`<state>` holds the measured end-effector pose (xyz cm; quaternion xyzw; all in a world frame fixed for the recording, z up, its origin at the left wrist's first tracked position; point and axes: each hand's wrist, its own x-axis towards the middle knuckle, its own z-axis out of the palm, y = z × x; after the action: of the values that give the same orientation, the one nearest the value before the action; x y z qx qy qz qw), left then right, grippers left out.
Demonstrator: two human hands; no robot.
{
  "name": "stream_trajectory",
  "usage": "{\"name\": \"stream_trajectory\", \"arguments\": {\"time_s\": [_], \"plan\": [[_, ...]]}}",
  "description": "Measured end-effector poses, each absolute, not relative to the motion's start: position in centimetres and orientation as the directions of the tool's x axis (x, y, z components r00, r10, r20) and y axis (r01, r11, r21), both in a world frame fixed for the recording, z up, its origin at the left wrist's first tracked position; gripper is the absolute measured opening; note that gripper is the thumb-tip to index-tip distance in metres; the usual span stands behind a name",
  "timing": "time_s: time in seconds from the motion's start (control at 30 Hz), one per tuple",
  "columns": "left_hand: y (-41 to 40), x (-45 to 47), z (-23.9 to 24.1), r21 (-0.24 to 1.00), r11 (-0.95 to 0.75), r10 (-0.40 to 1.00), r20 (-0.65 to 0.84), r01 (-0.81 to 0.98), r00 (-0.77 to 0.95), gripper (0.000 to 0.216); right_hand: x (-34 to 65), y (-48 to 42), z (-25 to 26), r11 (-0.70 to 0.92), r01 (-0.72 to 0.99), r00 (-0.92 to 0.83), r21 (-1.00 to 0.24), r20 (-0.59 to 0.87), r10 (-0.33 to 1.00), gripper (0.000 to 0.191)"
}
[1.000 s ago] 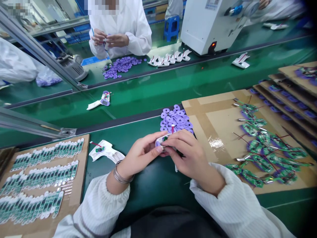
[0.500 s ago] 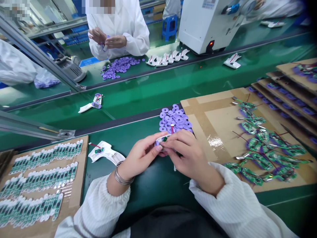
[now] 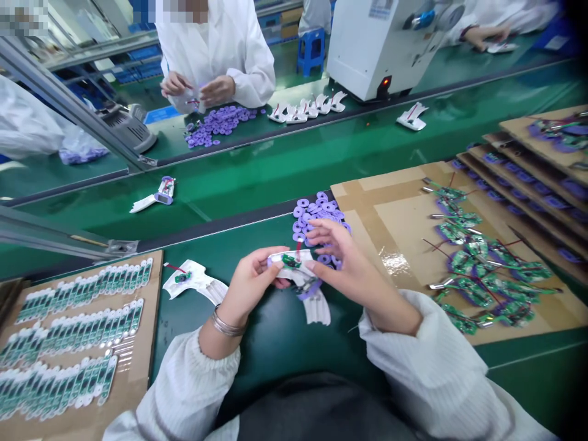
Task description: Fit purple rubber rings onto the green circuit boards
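In front of me is a white plastic housing (image 3: 318,306) with a small green circuit board, a short red wire and a purple part on it. My left hand (image 3: 252,278) is closed on its left end, thumb on top. The thumb of my right hand (image 3: 344,263) touches or nearly touches the right edge, while its other fingers are spread over a pile of purple rings (image 3: 301,214). Left of my hands, a similar white housing half (image 3: 197,278) with a green board and red wire lies on the green table.
Cardboard at left bears rows of narrow circuit boards (image 3: 82,331). At right, another cardboard sheet (image 3: 367,220) carries wired green boards (image 3: 478,245), beside stacked cardboard trays (image 3: 519,184). Beyond a green conveyor belt (image 3: 257,174) with housings on it, a co-worker (image 3: 215,55) handles small parts.
My right hand's fingers have lifted off the housing and spread. The housing has turned, now showing its board and lower end. Housings on the belt have shifted left in view.
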<state>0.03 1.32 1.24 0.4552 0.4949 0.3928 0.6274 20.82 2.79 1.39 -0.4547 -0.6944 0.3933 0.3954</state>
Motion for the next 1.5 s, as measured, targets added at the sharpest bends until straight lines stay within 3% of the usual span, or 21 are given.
{"name": "stream_trajectory", "arguments": {"time_s": [0.13,0.2,0.3,0.37,0.4,0.47,0.6,0.67,0.77,0.83,0.9,1.0,1.13,1.23,1.5], "plan": [[0.0,-1.6,-0.1,0.939,0.323,0.916,-0.342,0.119,0.21,0.04,22.1,2.4,1.5,0.298,0.568,-0.328,-0.767,0.12,0.937,0.018],[-0.4,-1.9,-0.4,0.909,0.25,0.913,-0.335,0.332,0.231,0.036,21.5,2.2,1.1,0.301,0.603,-0.393,-0.739,0.053,0.918,0.016],[-0.9,-2.0,0.0,0.696,-0.08,0.967,-0.119,0.713,0.225,0.032,19.7,2.4,-0.2,0.245,0.504,-0.448,-0.828,-0.009,0.894,0.023],[-1.3,-2.0,0.9,0.493,-0.212,0.976,0.061,0.844,0.209,0.03,18.6,2.7,-1.2,0.186,0.421,-0.449,-0.888,-0.026,0.893,0.023],[-1.7,-2.1,1.4,0.448,-0.232,0.973,0.123,0.864,0.197,0.028,18.1,2.8,-1.6,0.168,0.388,-0.445,-0.906,-0.024,0.895,0.02],[-2.4,-2.0,2.2,0.494,-0.282,0.959,0.17,0.823,0.227,0.024,17.5,3.0,-2.1,0.171,0.343,-0.433,-0.923,0.006,0.902,0.015],[-3.5,-1.5,2.0,0.71,-0.341,0.9,0.055,0.617,0.433,0.025,17.1,2.8,-2.3,0.156,0.276,-0.417,-0.948,0.029,0.908,0.011],[-3.4,-1.4,1.0,0.827,-0.218,0.92,-0.003,0.518,0.392,0.018,17.0,2.5,-2.2,0.106,0.219,-0.431,-0.97,0.001,0.903,0.013],[-2.8,-1.7,-0.2,0.981,0.053,0.961,-0.101,0.187,0.257,0.018,17.1,2.2,-2.0,0.076,0.136,-0.453,-0.988,0.006,0.892,0.015],[-2.4,-2.1,-0.4,0.985,0.173,0.963,-0.165,-0.02,0.213,0.023,17.1,2.0,-1.9,0.098,0.13,-0.447,-0.987,0.03,0.894,0.015],[-2.2,-2.2,-0.1,0.96,0.253,0.95,-0.223,-0.118,0.221,0.032,17.1,1.9,-1.8,0.142,0.16,-0.422,-0.977,0.062,0.905,0.013],[-2.1,-1.9,0.7,0.955,0.285,0.94,-0.261,-0.085,0.219,0.049,16.8,1.6,-1.5,0.193,0.211,-0.381,-0.958,0.101,0.919,0.011],[-1.9,-1.6,1.0,0.973,0.189,0.962,-0.211,0.134,0.173,0.033,16.8,1.5,-1.3,0.163,0.183,-0.384,-0.97,0.082,0.92,0.012],[-1.5,-1.9,0.8,0.963,0.175,0.961,-0.212,0.203,0.179,0.035,17.0,1.6,-1.4,0.12,0.118,-0.344,-0.986,0.072,0.936,0.017],[-0.8,-2.1,1.0,0.933,0.358,0.924,-0.347,-0.043,0.159,0.039,18.0,2.0,-0.6,0.351,0.134,-0.462,-0.927,0.255,0.849,0.017]]}}
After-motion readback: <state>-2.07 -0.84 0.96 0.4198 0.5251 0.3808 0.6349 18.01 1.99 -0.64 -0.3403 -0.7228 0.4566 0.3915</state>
